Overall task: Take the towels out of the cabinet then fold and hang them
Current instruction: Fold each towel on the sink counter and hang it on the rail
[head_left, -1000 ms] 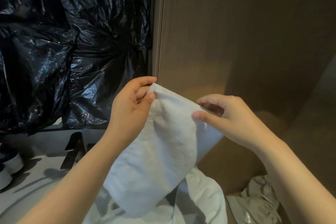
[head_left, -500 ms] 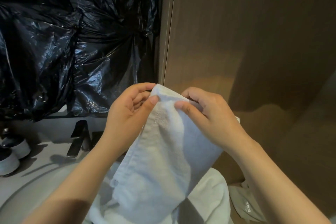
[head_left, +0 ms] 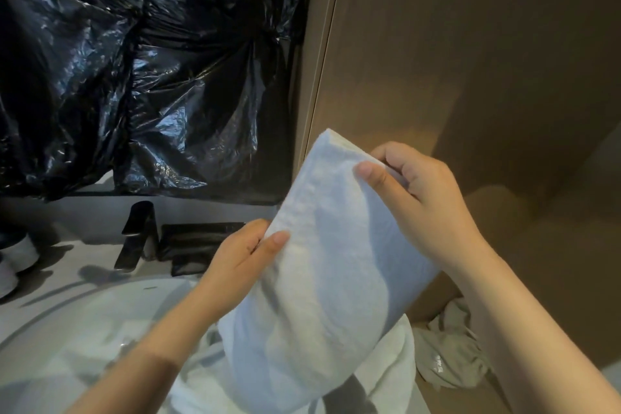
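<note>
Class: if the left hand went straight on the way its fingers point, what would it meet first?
The left hand points up and right into the white towel it pinches, so towel comes first; beyond, probably the right hand, though depth is unclear.

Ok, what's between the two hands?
Only the white towel, in the head view: the left hand pinches its left edge, the right hand its top.
</note>
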### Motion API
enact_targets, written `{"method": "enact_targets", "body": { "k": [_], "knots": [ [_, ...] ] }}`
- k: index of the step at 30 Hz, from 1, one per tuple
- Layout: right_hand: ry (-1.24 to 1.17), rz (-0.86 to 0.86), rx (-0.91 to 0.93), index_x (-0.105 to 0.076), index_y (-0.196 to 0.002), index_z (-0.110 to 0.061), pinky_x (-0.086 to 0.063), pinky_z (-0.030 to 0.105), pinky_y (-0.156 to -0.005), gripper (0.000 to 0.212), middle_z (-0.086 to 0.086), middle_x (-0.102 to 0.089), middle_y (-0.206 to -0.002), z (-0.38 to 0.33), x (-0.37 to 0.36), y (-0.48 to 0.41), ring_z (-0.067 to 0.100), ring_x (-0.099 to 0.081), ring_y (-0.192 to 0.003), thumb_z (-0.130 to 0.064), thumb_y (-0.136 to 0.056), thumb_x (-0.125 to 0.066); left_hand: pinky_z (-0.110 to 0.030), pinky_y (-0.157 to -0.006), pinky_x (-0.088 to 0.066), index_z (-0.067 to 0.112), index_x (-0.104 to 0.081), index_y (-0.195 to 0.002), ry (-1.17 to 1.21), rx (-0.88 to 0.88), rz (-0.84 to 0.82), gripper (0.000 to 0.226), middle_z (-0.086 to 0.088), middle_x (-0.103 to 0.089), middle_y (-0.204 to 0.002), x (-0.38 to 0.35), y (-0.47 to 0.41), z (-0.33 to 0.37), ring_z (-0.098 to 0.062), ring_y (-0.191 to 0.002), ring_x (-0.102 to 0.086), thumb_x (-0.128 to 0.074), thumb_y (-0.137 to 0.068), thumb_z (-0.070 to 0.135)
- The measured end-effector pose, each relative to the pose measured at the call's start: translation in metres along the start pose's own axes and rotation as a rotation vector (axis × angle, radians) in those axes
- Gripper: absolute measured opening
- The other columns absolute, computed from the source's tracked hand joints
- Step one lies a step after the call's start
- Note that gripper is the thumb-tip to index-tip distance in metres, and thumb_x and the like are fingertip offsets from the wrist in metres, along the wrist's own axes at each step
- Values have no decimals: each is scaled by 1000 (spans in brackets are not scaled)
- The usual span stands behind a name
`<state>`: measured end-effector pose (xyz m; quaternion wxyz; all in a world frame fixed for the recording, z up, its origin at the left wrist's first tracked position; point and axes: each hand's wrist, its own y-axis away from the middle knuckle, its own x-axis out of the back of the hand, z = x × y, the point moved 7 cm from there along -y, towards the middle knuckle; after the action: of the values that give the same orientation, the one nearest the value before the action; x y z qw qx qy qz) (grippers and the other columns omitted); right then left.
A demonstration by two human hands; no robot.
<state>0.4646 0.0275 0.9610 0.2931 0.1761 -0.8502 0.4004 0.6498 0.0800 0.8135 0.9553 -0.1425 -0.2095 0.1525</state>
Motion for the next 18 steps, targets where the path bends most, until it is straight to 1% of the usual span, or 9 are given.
{"method": "enact_targets", "body": {
  "k": [2, 3, 5, 6, 8, 12, 15, 16, 18],
  "knots": [
    [-19, 17, -42, -57, -80, -29, -39, 5, -59, 21, -22, -55, -67, 11, -1, 7, 1, -57, -71, -42, -95, -51, -36, -76, -47, -1, -58, -93, -62, 13, -34, 79, -13, -61, -91, -3, 3, -9, -22, -83, -59, -34, -78, 73],
    [-26, 23, -61, -55, -77, -30, -38, 5, -59, 21, -24, -55, -66, 18, -1, 11, -1, -55, -68, -38, -97, -52, -38, -73, -46, 1, -57, -90, -85, 10, -40, 76, -11, -61, -87, -4, 4, -12, -22, -81, -58, -33, -79, 72],
    [-40, 41, -112, -52, -73, -31, -37, 4, -58, 25, -25, -54, -64, 32, -3, 21, -4, -53, -63, -34, -98, -53, -32, -59, -37, 14, -50, -74, -129, -12, -40, 56, 3, -54, -69, -4, 6, -14, -10, -64, -50, -37, -84, 68],
    [-43, 53, -141, -51, -72, -31, -36, 4, -57, 27, -25, -54, -63, 40, -3, 28, -4, -52, -62, -32, -98, -53, -28, -56, -31, 21, -43, -69, -166, -27, -48, 47, 9, -49, -63, -3, 6, -14, -8, -59, -46, -39, -86, 65],
    [-38, 71, -207, -49, -70, -29, -35, 4, -56, 29, -23, -53, -62, 58, -4, 44, -3, -50, -60, -31, -98, -54, -26, -53, -28, 29, -38, -66, -261, -60, -84, 43, 15, -48, -60, -1, 6, -12, -6, -57, -45, -37, -84, 68],
    [-44, 30, -425, -53, -72, -17, -38, 13, -54, 36, -3, -54, -66, 102, -18, 93, 9, -48, -59, -42, -97, -48, -29, -57, -38, 29, -48, -72, -415, -121, -199, 50, 14, -55, -74, -1, 6, -6, -6, -68, -53, -33, -83, 76],
    [-97, 7, -552, -55, -77, -7, -39, 29, -57, 43, 9, -56, -70, 130, -28, 135, 25, -52, -64, -44, -98, -48, -28, -63, -43, 36, -55, -78, -462, -31, -383, 51, 17, -59, -78, -23, 9, -18, -1, -73, -55, -32, -82, 80],
    [-109, 4, -599, -55, -77, -7, -39, 31, -57, 43, 10, -56, -69, 138, -31, 151, 26, -51, -63, -44, -98, -49, -28, -67, -44, 36, -57, -79, -472, 17, -444, 52, 17, -59, -78, -36, 12, -27, -1, -75, -56, -33, -79, 81],
    [-112, 6, -713, -51, -70, -10, -37, 32, -57, 42, 3, -51, -61, 157, -34, 186, 17, -46, -55, -43, -98, -50, -27, -71, -43, 30, -59, -79, -491, 105, -547, 52, 13, -59, -80, -70, 23, -50, -2, -79, -55, -37, -80, 77]
  ]
}}
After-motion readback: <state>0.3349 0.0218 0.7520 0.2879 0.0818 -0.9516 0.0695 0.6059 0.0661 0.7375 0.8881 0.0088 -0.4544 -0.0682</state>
